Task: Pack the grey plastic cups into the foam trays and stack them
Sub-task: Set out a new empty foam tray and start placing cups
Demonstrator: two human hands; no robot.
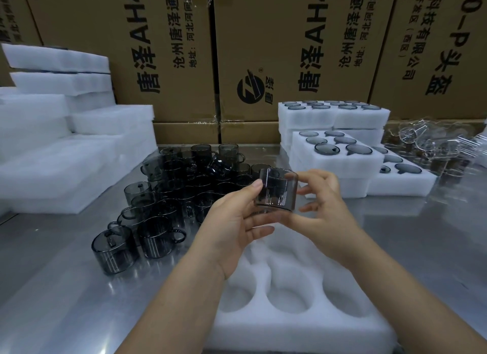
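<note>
1. Far left of the empty foam tray (263,332), a heap of unused foam blocks (66,143) lies on the bench (52,274). By my reckoning, plenty of packing material remains.
2. Left of the tray and beyond it, a crowd of loose grey cups (168,195) stands on the bench, a few tipped over. These are still to be packed, and they look like the larger share of the job.
3. Above the tray's far edge, the left hand (237,222) grips the held cup (276,193), thumb at the rim and fingers curled beneath it.
4. That cup is in the air, tilted and not yet in any pocket.
5. The right hand (321,203) pinches the cup's other side with thumb and fingertips. The cup seems to be getting turned or checked before seating.
6. The tray itself lies nearest the person, and every pocket that shows is bare, so this tray is only starting.
7. Beyond the tray to the right, filled trays (337,153) sit stacked with cup rims showing in their pockets, and a taller filled stack (334,116) stands behind. That part is done.
8. Far right of the tray, clear cups (427,140) lie jumbled.
</note>
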